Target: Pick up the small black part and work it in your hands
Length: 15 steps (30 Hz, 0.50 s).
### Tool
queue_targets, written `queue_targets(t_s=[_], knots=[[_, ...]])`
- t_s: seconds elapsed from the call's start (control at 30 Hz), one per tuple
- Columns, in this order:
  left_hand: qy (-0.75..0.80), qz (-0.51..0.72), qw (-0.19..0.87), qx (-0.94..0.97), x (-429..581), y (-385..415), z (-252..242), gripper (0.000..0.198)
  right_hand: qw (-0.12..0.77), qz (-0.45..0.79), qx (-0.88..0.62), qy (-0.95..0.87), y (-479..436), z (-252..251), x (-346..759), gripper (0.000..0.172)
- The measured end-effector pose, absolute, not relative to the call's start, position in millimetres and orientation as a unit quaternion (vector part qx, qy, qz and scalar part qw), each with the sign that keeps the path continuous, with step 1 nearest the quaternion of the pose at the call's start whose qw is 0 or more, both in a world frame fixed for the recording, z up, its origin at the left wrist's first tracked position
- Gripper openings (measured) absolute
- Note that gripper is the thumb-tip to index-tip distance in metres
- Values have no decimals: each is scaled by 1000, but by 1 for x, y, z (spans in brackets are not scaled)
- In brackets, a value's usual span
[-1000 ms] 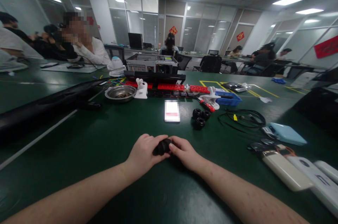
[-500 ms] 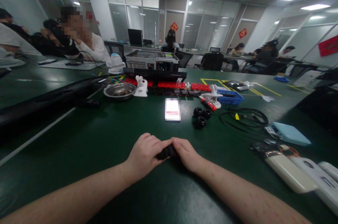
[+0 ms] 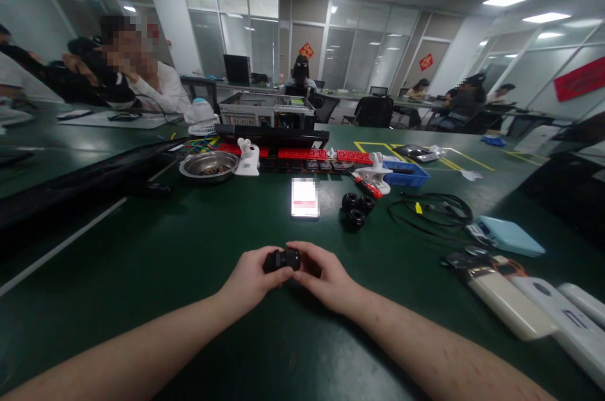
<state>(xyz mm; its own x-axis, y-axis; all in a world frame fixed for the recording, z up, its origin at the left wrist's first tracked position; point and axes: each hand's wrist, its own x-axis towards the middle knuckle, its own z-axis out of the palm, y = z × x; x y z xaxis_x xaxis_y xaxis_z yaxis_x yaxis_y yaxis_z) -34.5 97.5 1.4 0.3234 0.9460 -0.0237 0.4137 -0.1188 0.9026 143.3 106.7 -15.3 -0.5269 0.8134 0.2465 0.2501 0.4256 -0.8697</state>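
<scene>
Both my hands meet over the green table (image 3: 198, 249) near its front middle. My left hand (image 3: 248, 278) and my right hand (image 3: 326, 275) each pinch one end of a small black cylindrical part (image 3: 282, 259), held just above the tabletop. The fingers of both hands curl round it, and its far side is hidden. Beyond my hands lies a lit phone (image 3: 305, 197) face up. To its right sit three black ring-shaped parts (image 3: 357, 209) in a cluster.
A metal bowl (image 3: 208, 166), red strips (image 3: 302, 154), a blue tray (image 3: 406, 174) and a red-handled screwdriver (image 3: 366, 185) line the back. Coiled black cable (image 3: 432, 210), a light blue case (image 3: 505, 236) and white devices (image 3: 520, 306) lie at right. People sit at tables behind.
My hands have lifted slightly and turned the black part, so more of it shows between my fingertips. The view has shifted a little to the right.
</scene>
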Motion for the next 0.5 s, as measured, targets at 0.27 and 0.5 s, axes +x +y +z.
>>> queue_targets(t_s=[0.27, 0.5], knots=[[480, 317, 474, 667, -30, 97, 3, 26, 379, 402, -359, -752, 108, -16, 144, 31], [490, 299, 451, 683, -28, 95, 5, 34, 328, 352, -409, -776, 116, -17, 143, 28]])
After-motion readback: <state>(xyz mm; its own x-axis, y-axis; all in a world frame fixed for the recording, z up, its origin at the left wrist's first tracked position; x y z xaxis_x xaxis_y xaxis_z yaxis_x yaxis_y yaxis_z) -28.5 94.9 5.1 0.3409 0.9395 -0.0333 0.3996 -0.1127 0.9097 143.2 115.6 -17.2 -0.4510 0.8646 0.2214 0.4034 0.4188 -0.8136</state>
